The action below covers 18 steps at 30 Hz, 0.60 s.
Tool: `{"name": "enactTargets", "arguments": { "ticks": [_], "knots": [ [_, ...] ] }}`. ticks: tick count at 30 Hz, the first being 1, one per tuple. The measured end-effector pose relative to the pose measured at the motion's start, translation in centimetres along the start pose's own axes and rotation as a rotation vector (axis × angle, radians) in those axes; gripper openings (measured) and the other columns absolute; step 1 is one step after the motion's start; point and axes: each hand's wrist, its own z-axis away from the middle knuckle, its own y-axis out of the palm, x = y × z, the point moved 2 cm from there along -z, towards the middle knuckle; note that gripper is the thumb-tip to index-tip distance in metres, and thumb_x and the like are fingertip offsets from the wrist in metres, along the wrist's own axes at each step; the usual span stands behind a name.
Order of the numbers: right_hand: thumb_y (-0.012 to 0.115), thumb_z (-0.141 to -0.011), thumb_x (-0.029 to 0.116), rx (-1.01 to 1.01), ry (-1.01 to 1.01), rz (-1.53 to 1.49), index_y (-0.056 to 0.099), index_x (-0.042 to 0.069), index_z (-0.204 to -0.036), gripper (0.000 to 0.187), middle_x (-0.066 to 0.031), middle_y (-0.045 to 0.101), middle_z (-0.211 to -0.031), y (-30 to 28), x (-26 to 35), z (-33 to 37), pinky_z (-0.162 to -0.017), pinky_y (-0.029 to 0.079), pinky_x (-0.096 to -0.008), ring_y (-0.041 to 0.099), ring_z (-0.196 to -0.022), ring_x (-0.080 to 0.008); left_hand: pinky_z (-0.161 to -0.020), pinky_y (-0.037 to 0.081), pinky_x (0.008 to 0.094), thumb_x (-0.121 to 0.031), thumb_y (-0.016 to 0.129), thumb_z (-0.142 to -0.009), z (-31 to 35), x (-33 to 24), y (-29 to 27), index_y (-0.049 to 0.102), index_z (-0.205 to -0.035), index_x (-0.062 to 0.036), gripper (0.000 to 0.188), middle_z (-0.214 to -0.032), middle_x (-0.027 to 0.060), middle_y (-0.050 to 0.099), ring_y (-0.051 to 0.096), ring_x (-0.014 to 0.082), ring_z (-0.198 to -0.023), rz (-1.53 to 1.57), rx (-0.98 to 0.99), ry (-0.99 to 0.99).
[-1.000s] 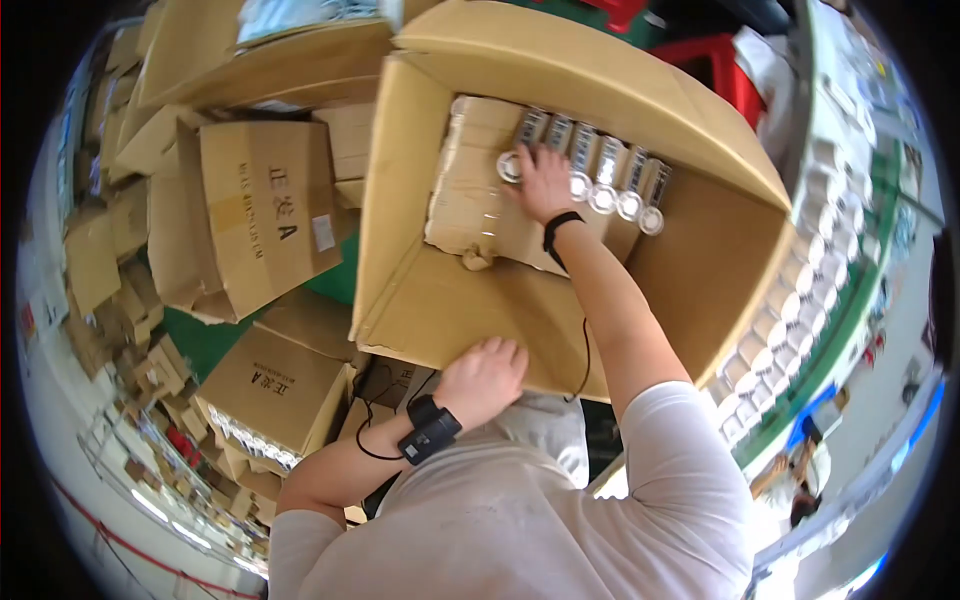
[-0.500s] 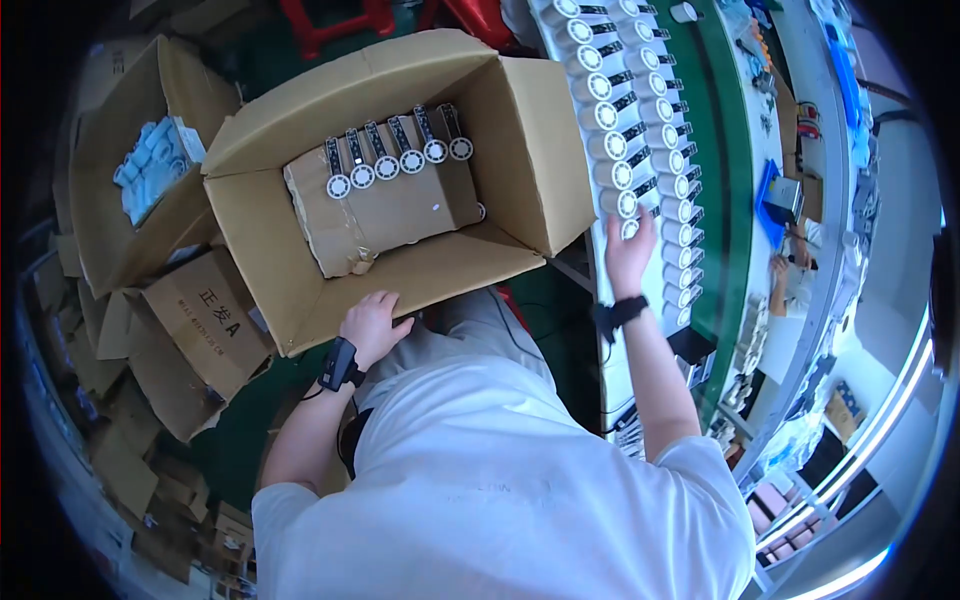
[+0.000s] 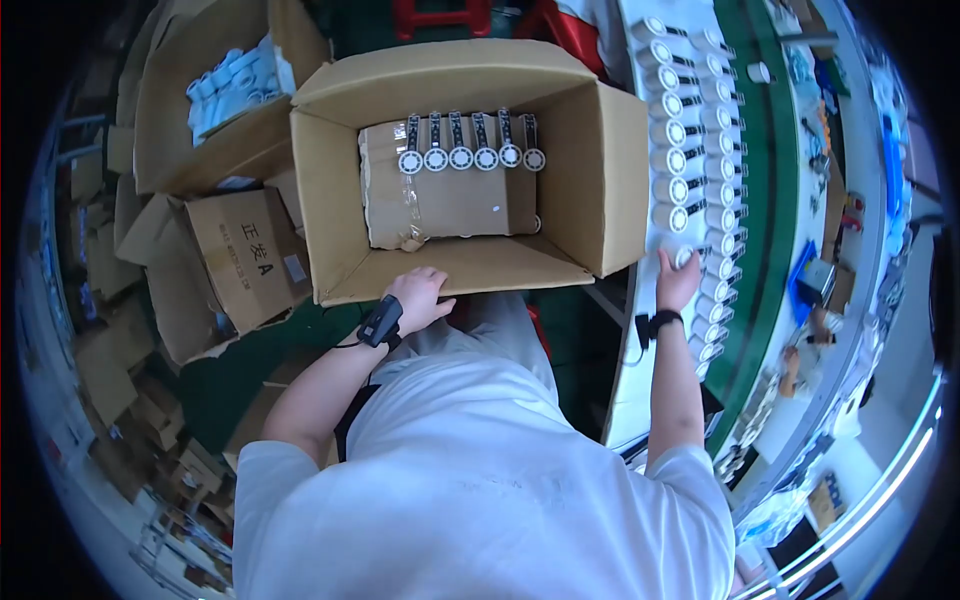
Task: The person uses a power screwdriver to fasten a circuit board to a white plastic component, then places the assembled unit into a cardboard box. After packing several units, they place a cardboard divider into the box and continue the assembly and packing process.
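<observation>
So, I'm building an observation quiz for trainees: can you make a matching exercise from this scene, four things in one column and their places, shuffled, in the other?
1. Person's bare left hand
2. Person's bare right hand
3. Six white, round-ended pieces with dark strips
4. Red plastic stool

A. Beyond the far side of the open tan cardboard box
B. On flat brown cardboard inside the box
C. At the box's near rim
D. Over the long white table

Pairs: 1-C, 2-D, 3-B, 4-A
</observation>
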Motion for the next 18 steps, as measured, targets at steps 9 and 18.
{"name": "enactTargets", "arguments": {
  "ticks": [9,18],
  "knots": [
    [0.087,-0.062,0.024,0.198,-0.603,-0.228,0.053,-0.002,-0.12,0.072,-0.0171,0.061,-0.104,-13.5,24.2,4.6,-0.083,0.048,-0.037,0.06,-0.095,-0.0314,-0.077,0.052,0.042,-0.037,0.067,-0.077,0.6,1.5,0.3,0.06,-0.093,-0.0052,0.036,-0.098,0.0129,0.062,0.061,0.0301,-0.093,0.092,-0.016,-0.001],
    [0.075,-0.069,0.042,0.51,-1.374,-0.285,0.051,0.003,-0.118,0.068,-0.0127,0.058,-0.092,14.0,47.9,13.9,-0.079,0.042,-0.0416,0.055,-0.088,-0.0303,-0.07,0.053,0.0372,-0.028,0.062,-0.077,1.0,2.0,1.9,0.061,-0.09,-0.0031,0.028,-0.091,0.0125,0.063,0.063,0.0277,-0.086,0.119,-0.156,0.068]
  ]
}}
